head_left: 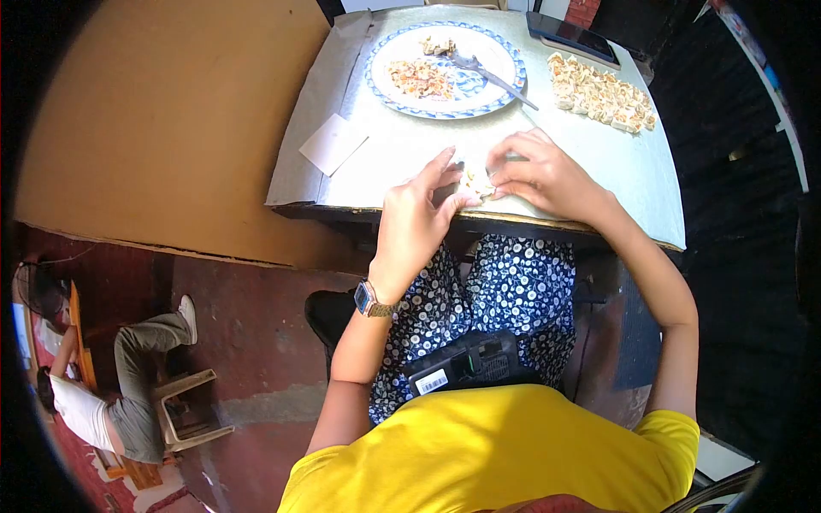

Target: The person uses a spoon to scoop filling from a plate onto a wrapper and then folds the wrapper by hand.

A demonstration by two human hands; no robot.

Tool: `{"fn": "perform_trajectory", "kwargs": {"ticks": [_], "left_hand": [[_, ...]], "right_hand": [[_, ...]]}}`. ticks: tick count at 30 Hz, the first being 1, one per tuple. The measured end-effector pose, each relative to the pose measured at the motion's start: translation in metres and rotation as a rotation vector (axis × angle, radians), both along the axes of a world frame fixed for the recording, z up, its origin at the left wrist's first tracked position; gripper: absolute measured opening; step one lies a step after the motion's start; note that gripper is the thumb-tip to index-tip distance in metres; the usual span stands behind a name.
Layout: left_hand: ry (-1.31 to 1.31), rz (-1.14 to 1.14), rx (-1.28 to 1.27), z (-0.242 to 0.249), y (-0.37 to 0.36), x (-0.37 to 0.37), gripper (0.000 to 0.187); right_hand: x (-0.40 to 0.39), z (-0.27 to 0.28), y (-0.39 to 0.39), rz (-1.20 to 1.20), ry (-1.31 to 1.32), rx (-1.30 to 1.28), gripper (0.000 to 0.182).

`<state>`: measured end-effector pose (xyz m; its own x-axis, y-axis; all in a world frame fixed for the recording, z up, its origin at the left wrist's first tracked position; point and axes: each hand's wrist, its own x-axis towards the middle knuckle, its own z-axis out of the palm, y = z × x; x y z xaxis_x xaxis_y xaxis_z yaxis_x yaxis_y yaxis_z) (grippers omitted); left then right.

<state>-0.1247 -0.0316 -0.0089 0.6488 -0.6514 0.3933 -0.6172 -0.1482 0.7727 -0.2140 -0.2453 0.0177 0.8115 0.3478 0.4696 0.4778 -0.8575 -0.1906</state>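
At the near edge of the table, my left hand (415, 209) and my right hand (547, 178) meet around a small pale dumpling (476, 183). The fingers of both hands are closed on it, and they hide part of it. A watch circles my left wrist. Beyond my hands lies an oval plate with a blue patterned rim (374, 79). Chopped orange-brown filling (419, 79) is on the plate, with a darker heap (439, 46) behind it. A metal utensil (500, 84) rests across the plate's right side. Left of my hands is a white square sheet (333, 144).
Several small folded dumplings (599, 94) stand in close rows at the table's right side. A dark phone or tablet (573, 39) lies behind them. A tan panel (171, 120) borders the table on the left. Lower left, another person (128, 402) is near a plastic stool (184, 410).
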Motion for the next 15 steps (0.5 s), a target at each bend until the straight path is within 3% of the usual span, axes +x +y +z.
{"fn": "perform_trajectory", "kwargs": {"ticks": [9, 12, 15], "left_hand": [[0.008, -0.087, 0.025, 0.005, 0.000, 0.010, 0.060], [0.026, -0.107, 0.055, 0.005, 0.000, 0.012, 0.059], [0.037, -0.121, 0.061, 0.004, -0.001, 0.013, 0.060]], "right_hand": [[0.011, 0.000, -0.010, 0.095, 0.176, 0.230, 0.017], [0.008, -0.002, -0.004, -0.065, 0.353, 0.537, 0.024], [0.007, -0.002, -0.002, -0.132, 0.366, 0.508, 0.027]]}}
